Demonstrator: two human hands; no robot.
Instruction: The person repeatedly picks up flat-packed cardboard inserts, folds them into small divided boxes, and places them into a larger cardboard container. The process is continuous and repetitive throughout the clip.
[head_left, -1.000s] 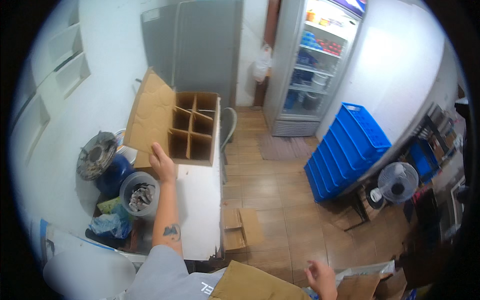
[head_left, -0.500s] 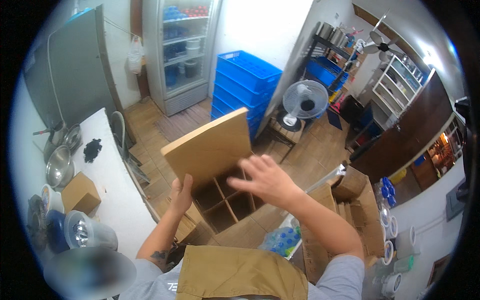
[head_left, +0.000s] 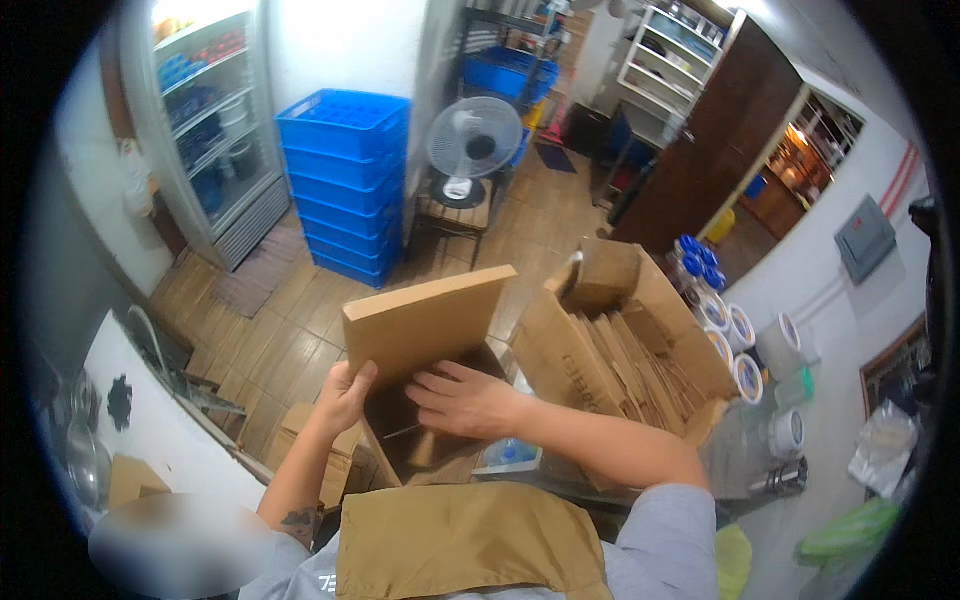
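A brown cardboard box (head_left: 380, 440) is held in front of me, its flat lid (head_left: 430, 315) raised on the far side. Thin cardboard dividers (head_left: 405, 433) show inside, partly covered by my hand and arm. My left hand (head_left: 345, 398) is closed on the box's left edge by the base of the lid, thumb on the near face. Over the inside reaches my right hand (head_left: 468, 402), its fingers slightly bent and apart, close to the dividers. Whether the fingertips touch them is hard to tell.
To my right stands a large open carton (head_left: 620, 350) of flat cardboard pieces, beside several lidded jars (head_left: 740, 330). A white table (head_left: 150, 430) is at left. Beyond are stacked blue crates (head_left: 345, 190), a fan (head_left: 475, 140) and a glass-door fridge (head_left: 210, 120).
My view has swung to the right. My right hand has moved down and left, deeper into the box. The left hand keeps its hold on the box's edge.
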